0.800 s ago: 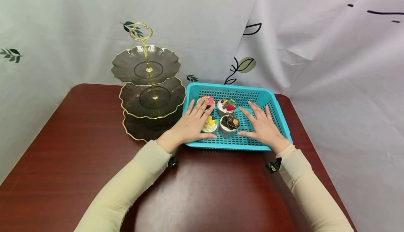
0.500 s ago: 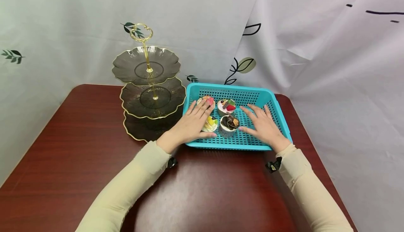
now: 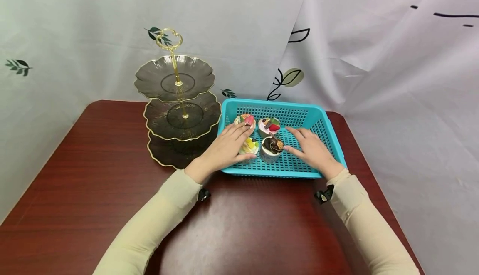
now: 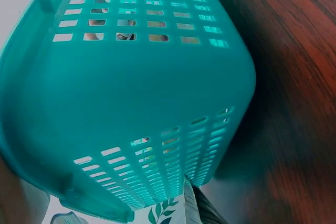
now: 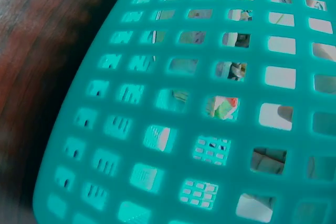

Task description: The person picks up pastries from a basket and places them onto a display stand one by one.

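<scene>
In the head view, a turquoise plastic basket [image 3: 277, 174] holds several small decorated cupcakes. My left hand [image 3: 221, 152] lies over the basket's left part, above a cupcake with yellow fruit topping [image 3: 250, 146] that it partly covers. Its fingertips reach a pink-topped cupcake [image 3: 248, 120] behind. My right hand [image 3: 313, 150] is inside the right part, thumb tip beside a chocolate-topped cupcake [image 3: 271, 148], fingers apart from the thumb. A strawberry-topped cupcake [image 3: 269, 127] sits behind that one. Both wrist views show mostly the basket's perforated wall [image 4: 131, 82], with cupcakes glimpsed through the holes.
Left of the basket stands a three-tier dark cake stand [image 3: 151, 79] with gold wavy rims and a gold ring handle [image 3: 169, 38]. The table [image 3: 239, 225] is reddish-brown wood. Pale curtain cloth [image 3: 239, 25] with leaf prints hangs behind and at the sides.
The left fingers have drawn in slightly over the yellow-fruit cupcake. The right hand's spread fingers have come closer together, with its thumb nearer the chocolate-topped cupcake. The basket and cake stand have not moved.
</scene>
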A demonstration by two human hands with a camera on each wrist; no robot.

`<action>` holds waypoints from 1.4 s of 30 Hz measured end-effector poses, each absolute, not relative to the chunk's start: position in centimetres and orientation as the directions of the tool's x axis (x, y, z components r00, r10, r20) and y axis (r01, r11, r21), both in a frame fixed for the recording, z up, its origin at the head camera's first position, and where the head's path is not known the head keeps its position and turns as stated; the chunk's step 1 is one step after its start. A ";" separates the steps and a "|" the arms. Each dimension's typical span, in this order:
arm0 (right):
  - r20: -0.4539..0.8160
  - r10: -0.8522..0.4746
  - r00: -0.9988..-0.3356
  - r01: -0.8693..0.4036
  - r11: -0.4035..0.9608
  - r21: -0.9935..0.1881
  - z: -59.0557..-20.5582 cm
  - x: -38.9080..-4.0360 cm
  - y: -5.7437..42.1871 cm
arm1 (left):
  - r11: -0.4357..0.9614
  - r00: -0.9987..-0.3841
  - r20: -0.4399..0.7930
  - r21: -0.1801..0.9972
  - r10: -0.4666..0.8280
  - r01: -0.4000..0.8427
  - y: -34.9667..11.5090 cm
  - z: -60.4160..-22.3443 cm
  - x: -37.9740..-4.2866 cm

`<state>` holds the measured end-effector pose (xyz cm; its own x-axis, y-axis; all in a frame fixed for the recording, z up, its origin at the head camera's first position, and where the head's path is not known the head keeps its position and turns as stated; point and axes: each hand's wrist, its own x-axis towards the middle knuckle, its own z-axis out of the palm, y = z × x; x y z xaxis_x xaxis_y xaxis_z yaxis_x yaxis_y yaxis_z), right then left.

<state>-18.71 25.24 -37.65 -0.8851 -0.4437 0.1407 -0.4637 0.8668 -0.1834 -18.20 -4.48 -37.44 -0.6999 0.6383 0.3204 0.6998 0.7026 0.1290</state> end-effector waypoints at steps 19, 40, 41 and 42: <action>0.106 -0.397 -0.912 -0.410 0.879 -0.241 -37.4 -18.9 23.7 | 0.652 -0.652 0.410 0.164 0.637 0.740 -5.2 -37.7 -17.8; 0.112 -0.413 -0.904 -0.427 0.881 -0.201 -37.7 -18.7 23.6 | 0.605 -0.643 0.459 0.250 0.613 0.756 -7.8 -38.4 -16.1; 0.107 -0.413 -0.904 -0.427 0.881 -0.204 -37.7 -18.7 23.6 | 0.605 -0.646 0.462 0.257 0.608 0.754 -7.9 -38.5 -16.0; 0.101 -0.415 -0.904 -0.427 0.881 -0.205 -37.7 -18.7 23.5 | 0.605 -0.647 0.466 0.262 0.603 0.752 -8.1 -38.6 -16.0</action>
<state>-18.74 23.54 -37.74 -0.9043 -0.4146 0.1012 -0.4268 0.8807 -0.2053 -15.97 -8.06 -38.55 -0.6472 0.6031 0.4663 0.7521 0.6047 0.2618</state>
